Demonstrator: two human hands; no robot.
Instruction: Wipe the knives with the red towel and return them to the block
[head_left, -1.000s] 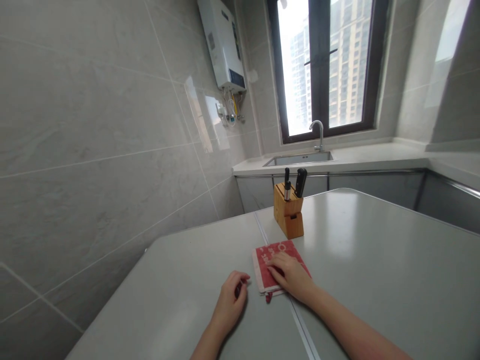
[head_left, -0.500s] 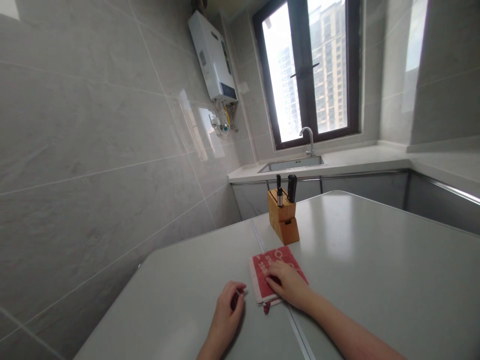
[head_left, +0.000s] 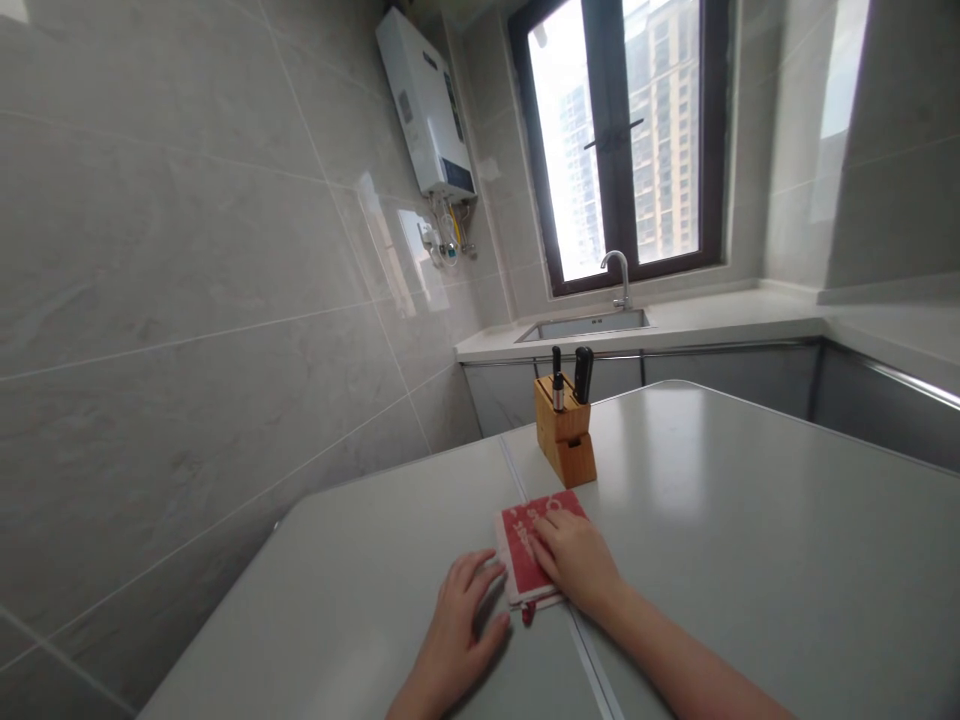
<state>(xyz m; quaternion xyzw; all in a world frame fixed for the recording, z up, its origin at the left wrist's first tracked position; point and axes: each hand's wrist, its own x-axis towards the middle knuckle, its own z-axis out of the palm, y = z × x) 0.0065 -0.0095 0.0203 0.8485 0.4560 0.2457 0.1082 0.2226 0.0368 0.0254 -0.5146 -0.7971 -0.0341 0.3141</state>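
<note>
A folded red and white towel (head_left: 521,552) with pale lettering lies on the light table (head_left: 360,560), across its centre seam. On top of the towel rests my right hand (head_left: 574,560), its fingers stretched out over the cloth and covering the towel's right part. Just left of the towel is my left hand (head_left: 465,625), fingers spread with nothing in them, the fingertips close to the towel's left edge. Whether they touch it I cannot tell. A small red loop or tag sticks out at the towel's near edge.
Behind the towel stands a wooden knife block (head_left: 564,435) holding several black-handled tools. Past the table is a white counter (head_left: 712,310) with a sink (head_left: 585,326) and a curved faucet (head_left: 618,275). A tiled wall (head_left: 187,250) runs along the left, with a water heater (head_left: 427,105).
My left hand has opened from a loose curl and moved nearer the towel's left edge. My right hand stays on the towel, its fingers now flatter and slightly farther forward.
</note>
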